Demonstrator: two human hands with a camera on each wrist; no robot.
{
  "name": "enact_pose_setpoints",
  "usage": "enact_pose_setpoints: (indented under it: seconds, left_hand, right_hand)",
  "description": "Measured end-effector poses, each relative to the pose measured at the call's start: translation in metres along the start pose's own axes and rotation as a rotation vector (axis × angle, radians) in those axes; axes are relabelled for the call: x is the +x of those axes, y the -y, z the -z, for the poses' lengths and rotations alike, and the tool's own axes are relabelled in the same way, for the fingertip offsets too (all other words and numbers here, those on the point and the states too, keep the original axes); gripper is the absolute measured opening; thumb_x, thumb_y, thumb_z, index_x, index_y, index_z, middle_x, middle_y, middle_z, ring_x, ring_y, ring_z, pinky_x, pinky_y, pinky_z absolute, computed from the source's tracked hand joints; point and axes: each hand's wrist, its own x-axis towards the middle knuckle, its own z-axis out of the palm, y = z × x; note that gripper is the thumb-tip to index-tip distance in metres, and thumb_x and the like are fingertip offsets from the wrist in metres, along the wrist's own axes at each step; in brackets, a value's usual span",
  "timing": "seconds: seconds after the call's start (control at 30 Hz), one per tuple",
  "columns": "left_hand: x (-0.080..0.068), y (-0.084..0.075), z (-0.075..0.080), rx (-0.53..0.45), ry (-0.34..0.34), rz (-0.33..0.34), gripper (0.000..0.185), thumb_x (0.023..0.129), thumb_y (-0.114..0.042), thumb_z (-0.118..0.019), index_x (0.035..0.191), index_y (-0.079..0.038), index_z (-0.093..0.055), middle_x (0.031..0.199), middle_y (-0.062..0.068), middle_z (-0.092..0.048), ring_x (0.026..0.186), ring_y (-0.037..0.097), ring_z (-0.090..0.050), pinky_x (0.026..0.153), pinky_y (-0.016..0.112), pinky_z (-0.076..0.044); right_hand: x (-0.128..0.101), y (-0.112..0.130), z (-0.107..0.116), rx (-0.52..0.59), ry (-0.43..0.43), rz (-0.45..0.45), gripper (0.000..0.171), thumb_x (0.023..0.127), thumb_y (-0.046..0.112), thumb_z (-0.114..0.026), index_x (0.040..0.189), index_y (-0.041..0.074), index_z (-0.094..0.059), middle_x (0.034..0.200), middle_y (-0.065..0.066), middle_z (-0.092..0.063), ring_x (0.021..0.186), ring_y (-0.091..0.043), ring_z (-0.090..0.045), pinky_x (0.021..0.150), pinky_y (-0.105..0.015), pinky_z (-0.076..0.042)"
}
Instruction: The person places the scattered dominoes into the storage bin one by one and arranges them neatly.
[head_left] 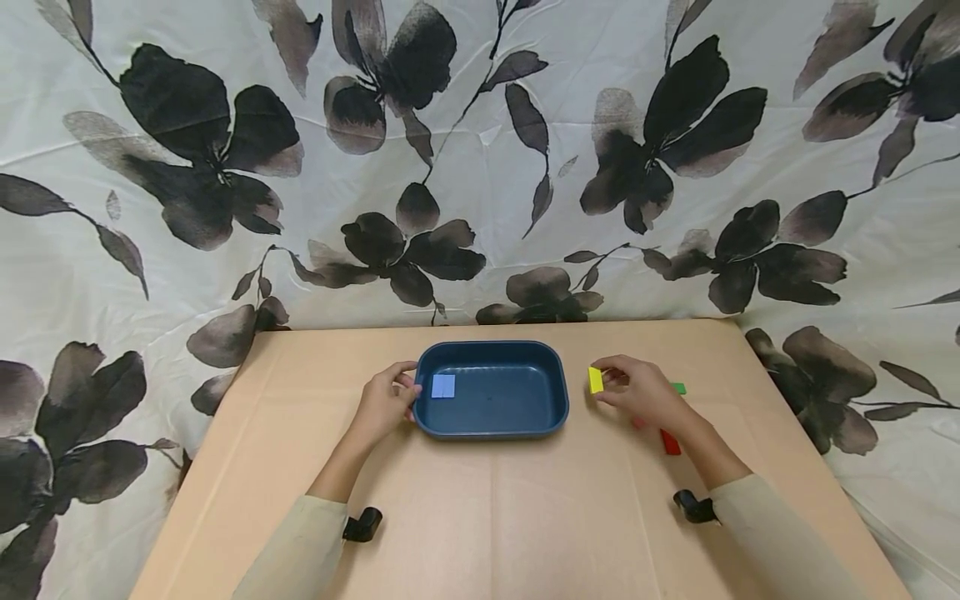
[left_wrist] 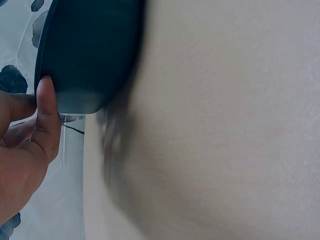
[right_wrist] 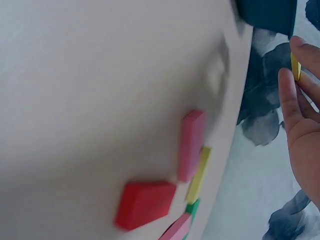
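Observation:
A dark blue rectangular tray point(head_left: 491, 434) stands near the far edge of the table. My left hand point(head_left: 385, 406) grips its left rim; in the left wrist view the thumb lies along the tray's side wall point(left_wrist: 95, 60). Two light blue blocks point(head_left: 443, 386) lie side by side in the tray's left part. To the right of the tray, my right hand point(head_left: 647, 393) pinches a yellow block point(head_left: 596, 380) between thumb and fingertips, raised above the table. The right wrist view shows only a thin side of this yellow block point(right_wrist: 296, 67).
Beneath and beside the right hand lie a red block point(right_wrist: 145, 204), a pink block point(right_wrist: 191, 145), another yellow block point(right_wrist: 199, 175), a green block point(right_wrist: 193, 207) and a second pink one point(right_wrist: 177, 227). A flower-patterned cloth point(head_left: 525, 275) hangs behind the tan table point(head_left: 487, 517).

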Motion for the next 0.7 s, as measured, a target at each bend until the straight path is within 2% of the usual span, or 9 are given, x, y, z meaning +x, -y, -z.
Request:
enact_pose_setpoints:
  seconds: [0.1,0.2,0.4,0.53,0.7]
  left_hand:
    - [0.002,0.000,-0.002,0.000,-0.007,0.001,0.044,0.097,0.003,-0.065,0.140,0.003,-0.057,0.100,0.018,-0.058,0.054,0.015,-0.060,0.056,0.049,-0.063]
    - [0.004,-0.001,-0.004,0.002,-0.016,0.001,0.044,0.097,0.003,-0.065,0.140,0.003,-0.057,0.100,0.018,-0.058,0.054,0.015,-0.060,0.057,0.048,-0.064]
    - [0.004,-0.002,-0.004,0.010,-0.020,0.004,0.043,0.097,0.003,-0.065,0.140,0.003,-0.057,0.101,0.018,-0.058,0.054,0.016,-0.060,0.057,0.047,-0.064]
    - [0.004,-0.003,-0.004,0.009,-0.020,0.004,0.043,0.098,0.002,-0.065,0.140,0.003,-0.057,0.101,0.018,-0.058,0.055,0.016,-0.060,0.057,0.047,-0.064]
    - [0.004,-0.002,-0.005,0.009,-0.020,0.003,0.044,0.097,0.003,-0.065,0.140,0.004,-0.057,0.100,0.018,-0.058,0.055,0.016,-0.061,0.057,0.048,-0.064]
  right_hand:
    - [0.010,0.005,0.001,0.030,-0.015,0.012,0.048,0.082,0.012,-0.088,0.126,0.006,-0.069,0.102,-0.006,-0.072,0.091,-0.019,-0.069,0.081,-0.017,-0.060]
    - [0.019,0.010,0.000,0.062,-0.027,0.007,0.049,0.081,0.011,-0.088,0.126,0.007,-0.069,0.101,-0.007,-0.073,0.090,-0.019,-0.069,0.077,-0.013,-0.058]
    - [0.027,0.026,-0.005,0.089,-0.030,0.044,0.051,0.080,0.009,-0.089,0.126,0.004,-0.069,0.103,-0.015,-0.072,0.089,-0.019,-0.069,0.077,-0.017,-0.060]
    - [0.033,0.039,-0.007,0.081,-0.016,0.085,0.050,0.079,0.010,-0.090,0.125,0.004,-0.070,0.102,-0.011,-0.071,0.089,-0.018,-0.068,0.078,-0.020,-0.061]
    - [0.039,0.058,-0.012,0.088,0.007,0.087,0.049,0.079,0.010,-0.090,0.123,0.004,-0.069,0.101,-0.007,-0.069,0.088,-0.018,-0.067,0.077,-0.022,-0.061]
